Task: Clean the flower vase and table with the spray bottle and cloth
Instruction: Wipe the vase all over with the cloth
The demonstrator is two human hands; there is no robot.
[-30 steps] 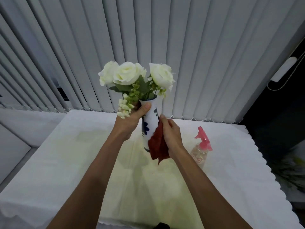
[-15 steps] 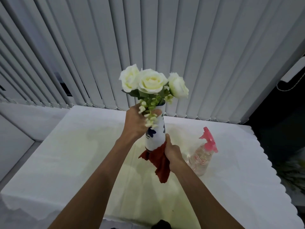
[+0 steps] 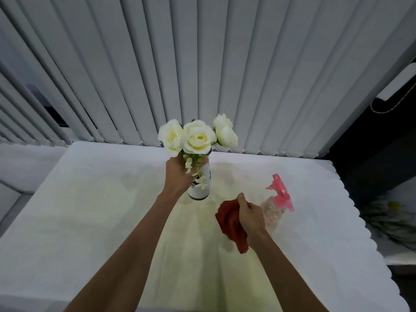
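A white vase (image 3: 201, 190) with dark blue markings holds three white roses (image 3: 198, 137) and a trailing green sprig. My left hand (image 3: 179, 175) grips the vase around its upper part, its base at or just above the white tablecloth (image 3: 90, 210). My right hand (image 3: 248, 216) is closed on a bunched red cloth (image 3: 228, 220), held apart from the vase, to its lower right. A clear spray bottle (image 3: 273, 208) with a pink trigger head stands just right of my right hand.
Grey vertical blinds (image 3: 202, 70) hang behind the table's far edge. The tablecloth's scalloped edge (image 3: 369, 233) runs down the right side, with a dark gap and a patterned surface beyond it. A pale ledge lies to the left.
My left hand has lowered the vase toward the table. My right hand has taken the red cloth off the vase's base and moved it right and down.
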